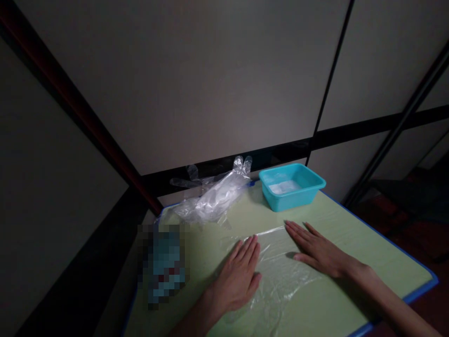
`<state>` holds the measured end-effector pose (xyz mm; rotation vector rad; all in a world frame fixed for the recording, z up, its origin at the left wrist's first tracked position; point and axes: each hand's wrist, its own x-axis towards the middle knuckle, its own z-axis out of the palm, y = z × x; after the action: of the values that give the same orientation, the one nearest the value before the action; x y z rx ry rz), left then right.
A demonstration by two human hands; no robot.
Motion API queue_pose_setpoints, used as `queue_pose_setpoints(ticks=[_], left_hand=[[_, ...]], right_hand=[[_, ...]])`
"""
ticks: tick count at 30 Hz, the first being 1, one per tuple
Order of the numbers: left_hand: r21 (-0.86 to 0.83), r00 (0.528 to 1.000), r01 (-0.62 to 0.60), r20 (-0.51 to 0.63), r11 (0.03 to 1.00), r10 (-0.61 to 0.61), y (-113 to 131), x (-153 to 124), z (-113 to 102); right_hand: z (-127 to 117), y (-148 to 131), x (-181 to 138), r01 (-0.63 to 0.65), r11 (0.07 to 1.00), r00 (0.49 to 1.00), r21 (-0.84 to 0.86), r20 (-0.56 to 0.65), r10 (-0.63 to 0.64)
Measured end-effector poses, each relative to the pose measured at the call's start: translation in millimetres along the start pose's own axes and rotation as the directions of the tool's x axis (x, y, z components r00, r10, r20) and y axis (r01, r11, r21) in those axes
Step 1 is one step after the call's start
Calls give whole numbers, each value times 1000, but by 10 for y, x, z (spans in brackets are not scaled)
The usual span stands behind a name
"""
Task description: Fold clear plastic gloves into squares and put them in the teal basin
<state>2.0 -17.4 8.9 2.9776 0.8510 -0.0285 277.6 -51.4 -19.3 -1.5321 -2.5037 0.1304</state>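
A clear plastic sheet (277, 271) lies flat on the pale green table (351, 290). My left hand (240, 276) rests palm down on the sheet's left part, fingers together and stretched out. My right hand (315, 250) lies palm down on the sheet's right part, fingers spread and pointing left and away. Neither hand grips anything.
A turquoise plastic tub (292, 187) with something pale inside stands at the table's far edge. Crumpled clear plastic gloves (213, 196) lie at the far left. A blurred bluish object (164, 262) sits at the left edge. The table has a blue rim (417, 295); grey wall panels rise behind.
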Motion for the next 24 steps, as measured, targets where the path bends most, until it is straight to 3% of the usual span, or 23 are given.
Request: queue_pose_setpoints(ticks=[9, 19, 24], left_hand=[[18, 997, -12, -78, 1000, 13, -8, -7, -2], [21, 997, -61, -38, 998, 62, 19, -77, -72], [-54, 998, -55, -38, 997, 53, 36, -180, -184]], right_hand=[[-50, 70, -75, -74, 997, 997, 3, 8, 74], [-13, 102, -84, -71, 997, 997, -5, -18, 70], [-53, 24, -98, -108, 994, 994, -26, -36, 107]])
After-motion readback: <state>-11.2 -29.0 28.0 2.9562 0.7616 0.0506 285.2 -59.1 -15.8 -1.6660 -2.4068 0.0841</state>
